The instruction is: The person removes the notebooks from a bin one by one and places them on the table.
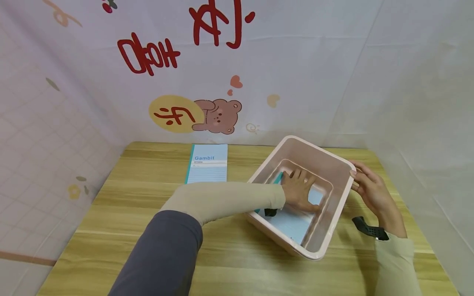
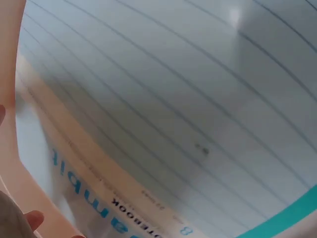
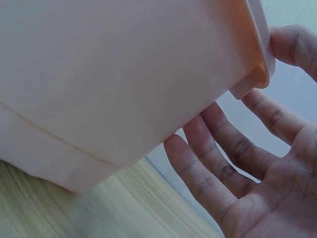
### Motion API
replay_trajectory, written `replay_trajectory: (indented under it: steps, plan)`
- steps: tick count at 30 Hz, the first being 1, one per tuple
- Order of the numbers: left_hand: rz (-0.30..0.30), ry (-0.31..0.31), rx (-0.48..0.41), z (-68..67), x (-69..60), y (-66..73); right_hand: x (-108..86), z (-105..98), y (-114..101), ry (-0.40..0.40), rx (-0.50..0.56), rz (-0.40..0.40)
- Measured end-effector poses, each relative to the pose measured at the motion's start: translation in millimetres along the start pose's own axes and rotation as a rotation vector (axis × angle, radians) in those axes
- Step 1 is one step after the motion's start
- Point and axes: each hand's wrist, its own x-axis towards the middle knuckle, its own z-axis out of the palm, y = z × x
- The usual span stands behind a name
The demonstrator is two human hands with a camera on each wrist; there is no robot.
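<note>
Lying spread, the left hand [image 1: 298, 193] is over a blue notebook [image 1: 290, 225] on the bottom of the pink bin [image 1: 316, 158] — the right hand [image 1: 375, 193] grips the bin at one corner.

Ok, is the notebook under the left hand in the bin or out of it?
In. The head view shows the notebook within the walls of the bin, the left hand spread over it.
</note>
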Motion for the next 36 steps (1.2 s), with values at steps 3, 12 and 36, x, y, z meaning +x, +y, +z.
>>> replay_trajectory:
  steps: [3,12,36]
  plan:
    - [0.003,0.004,0.048,1.9,-1.6,-0.2,0.7,0.8,-0.9,-0.003,-0.004,0.0]
    - [0.01,0.026,0.139,4.8,-0.8,-2.3,1.6,3.0,-0.8,-0.015,-0.001,0.0]
    - [0.026,0.145,0.068,-4.1,-7.5,-5.7,0.1,2.7,1.7,-0.023,-0.024,0.002]
